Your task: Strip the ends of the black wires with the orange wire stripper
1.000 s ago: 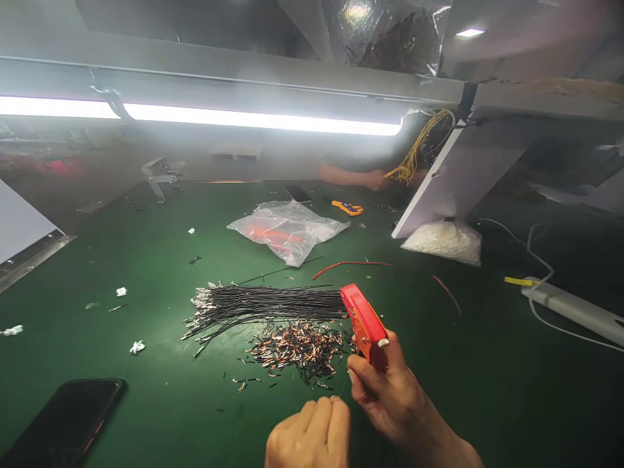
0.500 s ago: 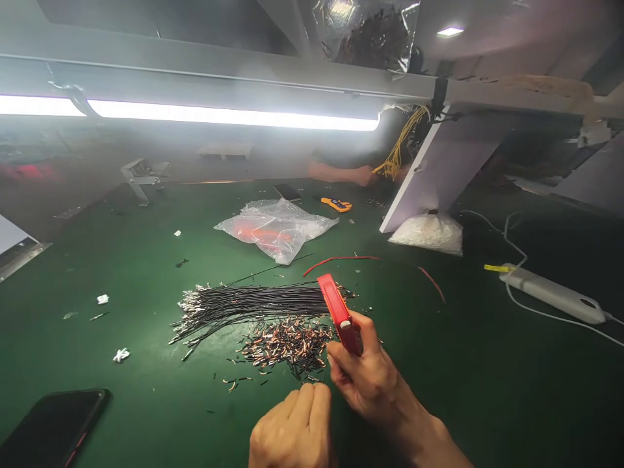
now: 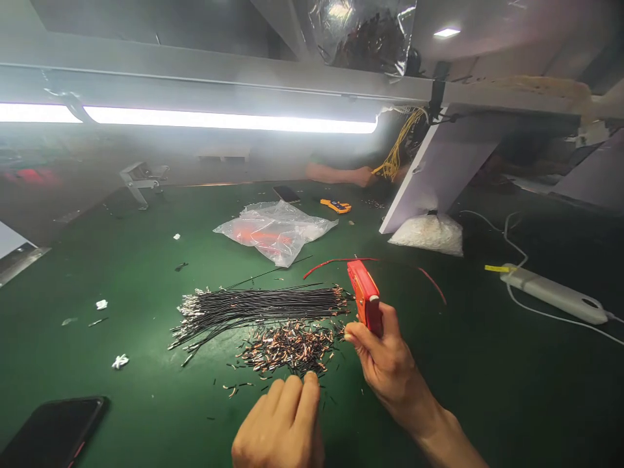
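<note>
Nearest the camera, left hand (image 3: 280, 422) low over the green desk (image 3: 487, 377), fingers curled together with the tips pointing toward the scrap pile; whether they pinch anything cannot be told. Right hand (image 3: 387, 361) just beside it and a little farther out, closed around the handle of a red tool (image 3: 364, 296) that stands tilted, head up and away from the person. The two hands are apart, not touching.

Phone (image 3: 51, 432), dark screen, at the near left corner of the desk.

Just beyond the left hand: a pile of short cut wire bits (image 3: 290, 344), copper and black, with loose pieces scattered around its near edge. Touching its far side, a bundle of black wires (image 3: 258, 305) laid flat, running left to right, metal ends fanned at the left; its right end is just beside the red tool's head.

A loose red wire (image 3: 336, 261) curves on the desk behind the tool.

Farther out, a clear plastic bag (image 3: 275, 231) with something orange inside. To the right, a bag of white bits (image 3: 429, 234) at the foot of a slanted white panel (image 3: 439, 172), and a white power strip (image 3: 553, 292) with its cord.

At the far edge, a co-worker's hand (image 3: 363, 175) holding yellow wires (image 3: 400, 153), with a small orange tool (image 3: 335, 206) near it. A long lamp (image 3: 219, 120) glows overhead.
</note>
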`<control>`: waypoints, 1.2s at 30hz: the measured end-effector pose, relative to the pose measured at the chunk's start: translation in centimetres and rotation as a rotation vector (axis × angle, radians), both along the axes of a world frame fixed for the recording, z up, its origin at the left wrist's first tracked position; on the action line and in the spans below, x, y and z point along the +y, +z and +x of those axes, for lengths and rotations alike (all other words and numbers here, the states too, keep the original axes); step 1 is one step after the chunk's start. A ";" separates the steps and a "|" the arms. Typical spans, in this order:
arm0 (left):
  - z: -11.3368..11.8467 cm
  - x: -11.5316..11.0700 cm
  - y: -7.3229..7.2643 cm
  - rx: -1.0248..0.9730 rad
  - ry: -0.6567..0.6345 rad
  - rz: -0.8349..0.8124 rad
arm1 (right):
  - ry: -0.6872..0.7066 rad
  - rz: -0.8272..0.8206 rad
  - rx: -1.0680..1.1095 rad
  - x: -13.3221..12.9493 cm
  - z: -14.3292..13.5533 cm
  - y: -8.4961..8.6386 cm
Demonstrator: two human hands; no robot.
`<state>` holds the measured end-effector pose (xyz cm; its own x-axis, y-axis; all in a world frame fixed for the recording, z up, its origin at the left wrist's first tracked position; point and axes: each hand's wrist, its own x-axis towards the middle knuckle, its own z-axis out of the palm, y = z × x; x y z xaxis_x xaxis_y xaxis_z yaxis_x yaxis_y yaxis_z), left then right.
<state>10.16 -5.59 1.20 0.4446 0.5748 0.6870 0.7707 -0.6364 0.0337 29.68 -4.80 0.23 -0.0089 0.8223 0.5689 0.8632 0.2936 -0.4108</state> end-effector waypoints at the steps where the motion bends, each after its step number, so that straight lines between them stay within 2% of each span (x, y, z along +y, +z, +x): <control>1: -0.2 0.2 -0.1 -0.016 0.008 0.000 | 0.013 -0.006 0.016 -0.1 -0.1 0.1; 6: -0.7 0.8 -0.4 -0.018 -0.015 0.004 | 0.066 -0.042 0.193 -0.8 -0.5 0.6; 10: -1.1 0.8 -0.4 0.015 0.052 0.016 | 0.211 -0.289 0.614 -1.7 0.0 1.3; 13: -1.4 1.3 0.5 -0.033 0.066 -0.011 | 0.289 -0.466 1.045 -2.2 0.3 1.7; 15: -1.5 1.8 1.4 -0.099 0.064 0.006 | 0.348 -0.486 1.280 -2.2 0.2 1.9; 20: -1.4 2.9 3.4 -0.140 -0.025 0.078 | 0.430 -0.567 1.610 -2.1 -0.5 2.2; 24: -1.6 3.0 3.5 -0.040 0.085 0.180 | 0.504 -0.685 1.850 -2.5 -1.4 2.3; 27: -2.0 3.0 3.4 -0.011 0.098 0.231 | 0.627 -0.749 1.949 -2.9 -2.3 2.3; 30: -2.5 3.0 3.3 0.005 0.077 0.264 | 0.740 -0.775 1.957 -3.1 -3.0 2.0; 33: -2.9 2.8 3.2 -0.027 0.069 0.248 | 0.807 -0.786 1.808 -3.2 -3.4 1.5; 36: -3.0 2.5 3.1 -0.044 0.051 0.217 | 0.743 -0.743 1.642 -3.5 -3.5 0.9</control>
